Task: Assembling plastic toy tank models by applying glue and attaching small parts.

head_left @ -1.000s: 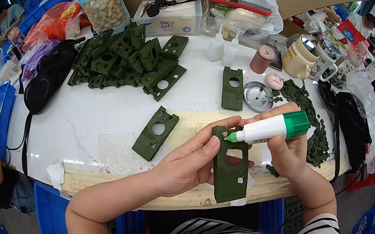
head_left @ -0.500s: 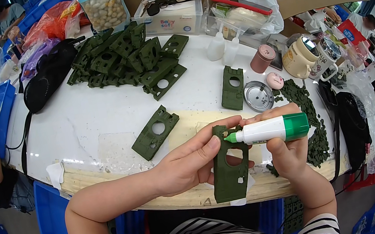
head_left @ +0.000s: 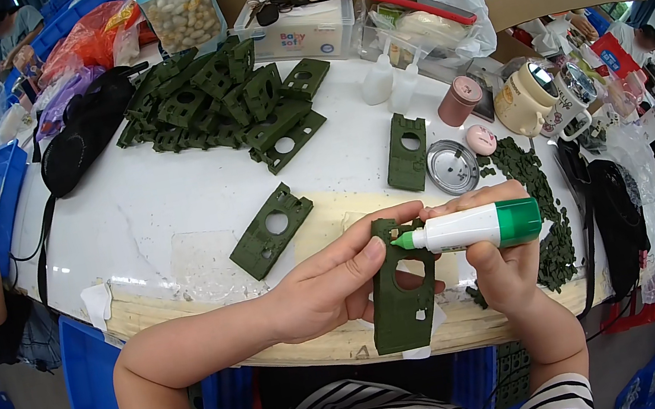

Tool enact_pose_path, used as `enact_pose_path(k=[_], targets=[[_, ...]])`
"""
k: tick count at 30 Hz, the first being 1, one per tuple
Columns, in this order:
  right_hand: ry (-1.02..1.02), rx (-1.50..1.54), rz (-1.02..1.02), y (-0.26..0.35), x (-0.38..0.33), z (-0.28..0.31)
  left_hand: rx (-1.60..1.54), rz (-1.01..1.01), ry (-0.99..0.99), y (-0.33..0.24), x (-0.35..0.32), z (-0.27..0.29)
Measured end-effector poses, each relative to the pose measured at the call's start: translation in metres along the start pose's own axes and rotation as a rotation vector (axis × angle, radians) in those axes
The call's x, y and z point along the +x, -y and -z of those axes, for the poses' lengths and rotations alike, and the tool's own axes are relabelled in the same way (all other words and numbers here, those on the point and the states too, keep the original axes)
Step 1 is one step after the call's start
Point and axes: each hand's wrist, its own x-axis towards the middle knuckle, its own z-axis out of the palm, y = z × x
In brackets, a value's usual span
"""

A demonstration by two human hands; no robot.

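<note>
— How many green plates [head_left: 401, 297] lie apart from the pile?

— Three: one in hand, two flat on the table [head_left: 128, 213].

— And the pile [head_left: 222, 100] itself?

— Perhaps a dozen; they overlap too much to count.

— Glue bottles [head_left: 476, 227]?

— One. Also two small white bottles [head_left: 389, 81] and two mugs [head_left: 531, 94].

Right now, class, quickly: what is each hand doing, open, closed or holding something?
Left hand: closed on the dark green plastic plate, holding it upright.
Right hand: closed around the white glue bottle, its green tip at the plate.
</note>
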Motion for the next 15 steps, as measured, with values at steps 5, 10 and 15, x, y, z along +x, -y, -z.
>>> enact_pose_path(k=[5, 10, 15], targets=[[-0.048, 0.006, -0.030, -0.0026, -0.0016, 0.0026, 0.006, -0.002, -0.006, -0.0004, -0.0003, 0.0001], [-0.064, 0.000, -0.042, -0.0043, -0.0017, 0.0026, 0.005, -0.009, -0.017, -0.0009, 0.0003, 0.0007], [-0.066, -0.014, -0.037, -0.0039, -0.0020, 0.0024, 0.026, -0.004, -0.020, -0.0011, 0.0003, 0.0008]])
